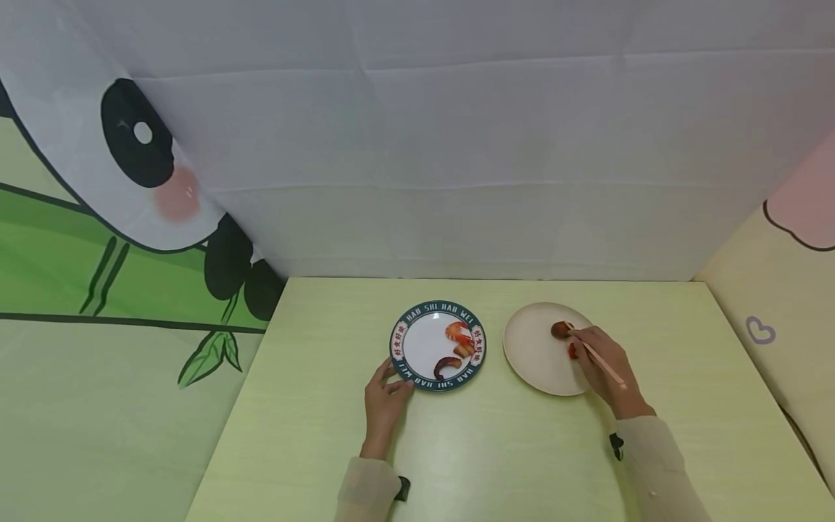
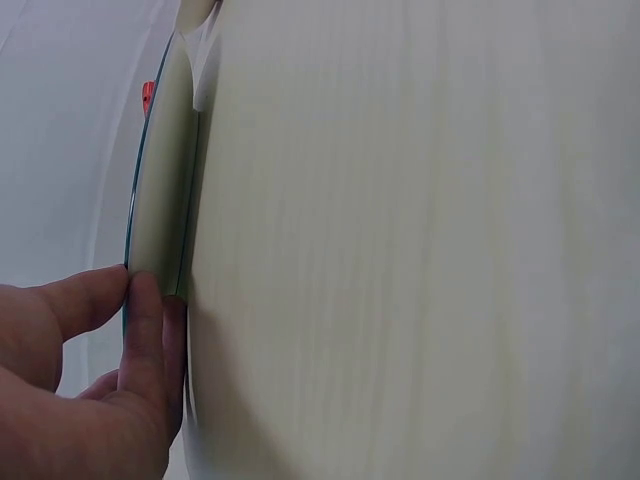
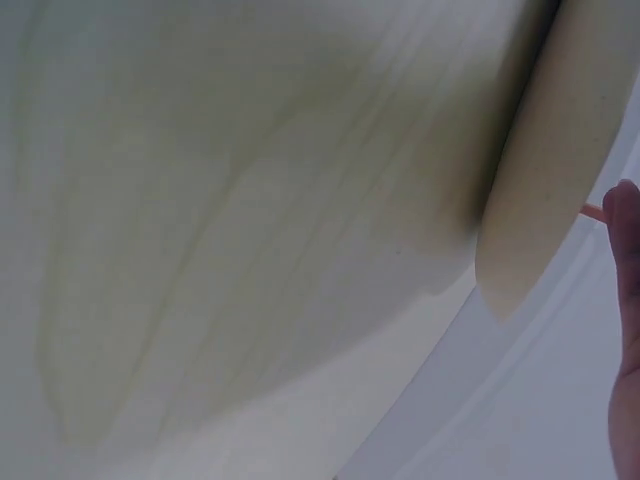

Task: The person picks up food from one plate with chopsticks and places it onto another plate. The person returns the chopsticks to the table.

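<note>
On the left of the table, a round plate [image 1: 424,348] with a dark green lettered rim holds a shrimp [image 1: 459,333], a small brownish piece [image 1: 464,350] and a curled dark tentacle piece [image 1: 446,366]. My left hand [image 1: 383,406] pinches its near-left rim; in the left wrist view, fingers [image 2: 145,330] lie against the plate's side [image 2: 165,190]. Over a plain beige plate [image 1: 531,348], my right hand [image 1: 607,370] holds light wooden chopsticks [image 1: 603,365]. Their tips meet a brown, roundish food piece [image 1: 559,330]. A small red piece [image 1: 572,351] shows partly behind the right fingers.
Both plates stand on a pale yellow-green table [image 1: 476,449], with a gap between them. A whitish cloth wall [image 1: 457,167] rises at the table's back edge. Printed cloth with a cartoon figure [image 1: 137,134] hangs on the left.
</note>
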A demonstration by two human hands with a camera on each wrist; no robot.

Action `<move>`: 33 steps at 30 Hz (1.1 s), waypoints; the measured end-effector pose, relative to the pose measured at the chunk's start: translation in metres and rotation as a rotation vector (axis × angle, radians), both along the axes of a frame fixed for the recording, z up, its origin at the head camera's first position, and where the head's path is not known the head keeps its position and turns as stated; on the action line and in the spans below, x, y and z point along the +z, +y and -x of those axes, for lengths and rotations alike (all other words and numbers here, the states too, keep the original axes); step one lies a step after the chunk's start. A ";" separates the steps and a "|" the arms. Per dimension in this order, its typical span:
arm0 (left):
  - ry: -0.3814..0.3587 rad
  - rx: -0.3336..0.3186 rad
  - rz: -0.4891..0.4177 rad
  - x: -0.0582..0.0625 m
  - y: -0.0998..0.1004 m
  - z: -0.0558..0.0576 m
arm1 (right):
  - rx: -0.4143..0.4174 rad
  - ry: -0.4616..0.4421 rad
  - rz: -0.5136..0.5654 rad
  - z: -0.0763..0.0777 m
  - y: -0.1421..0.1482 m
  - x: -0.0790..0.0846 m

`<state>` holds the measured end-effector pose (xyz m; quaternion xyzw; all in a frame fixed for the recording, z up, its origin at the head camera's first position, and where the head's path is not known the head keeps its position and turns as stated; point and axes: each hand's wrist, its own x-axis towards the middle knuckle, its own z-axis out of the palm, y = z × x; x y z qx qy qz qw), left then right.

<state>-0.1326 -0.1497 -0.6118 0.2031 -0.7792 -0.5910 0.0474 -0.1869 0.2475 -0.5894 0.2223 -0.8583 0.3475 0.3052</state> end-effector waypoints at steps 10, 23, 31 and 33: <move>-0.014 0.007 0.002 0.002 0.001 0.001 | 0.068 0.039 0.007 0.007 -0.002 0.000; -0.015 0.005 0.014 0.003 0.001 -0.001 | -0.177 -0.167 0.257 0.001 -0.016 -0.001; -0.007 0.000 0.015 0.004 0.000 -0.002 | -0.246 -0.257 0.391 -0.004 -0.018 -0.006; -0.010 0.002 0.011 0.005 0.000 -0.002 | -0.251 -0.240 0.410 -0.004 -0.018 -0.006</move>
